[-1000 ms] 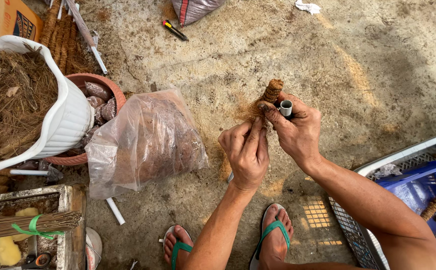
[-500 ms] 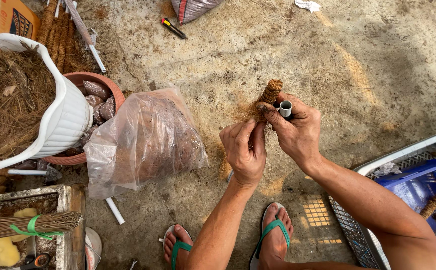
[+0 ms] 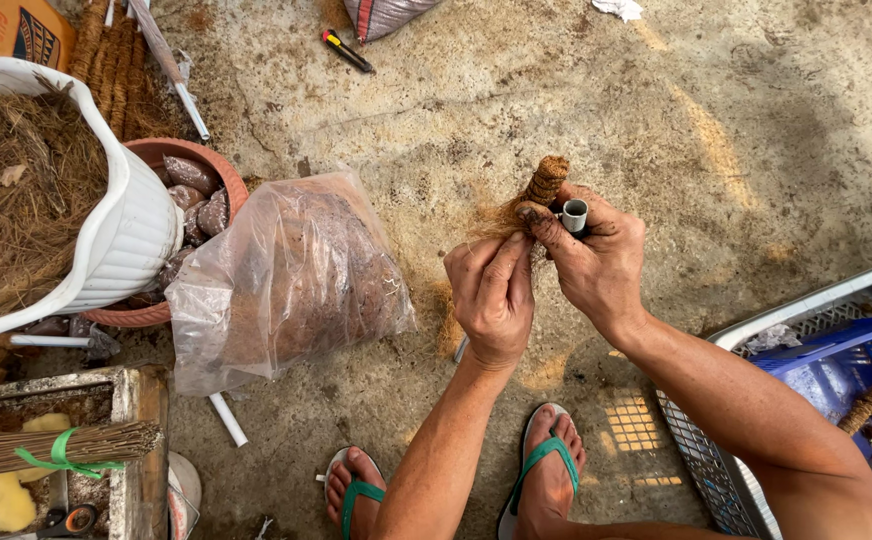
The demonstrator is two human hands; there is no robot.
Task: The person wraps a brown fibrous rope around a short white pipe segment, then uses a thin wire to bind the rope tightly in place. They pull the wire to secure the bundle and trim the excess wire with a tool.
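Note:
My right hand (image 3: 599, 262) grips a grey plastic pipe (image 3: 575, 213) with brown coir rope wound around its far end (image 3: 546, 180). The thumb presses loose coir fibre (image 3: 504, 217) against the pipe. My left hand (image 3: 493, 297) pinches a tuft of that same fibre just below the winding. Both hands are held above the concrete floor, over my feet in green sandals (image 3: 546, 470).
A clear plastic bag of brown coir (image 3: 291, 275) lies to the left. Behind it stand a terracotta pot (image 3: 191, 195) and a white pot of dry fibre (image 3: 41, 185). Blue and white baskets (image 3: 826, 360) sit at right. A box cutter (image 3: 346, 50) lies far off.
My left hand has shifted slightly, its fingers working the fibre closer to the pipe. The right hand keeps its grip in the same place.

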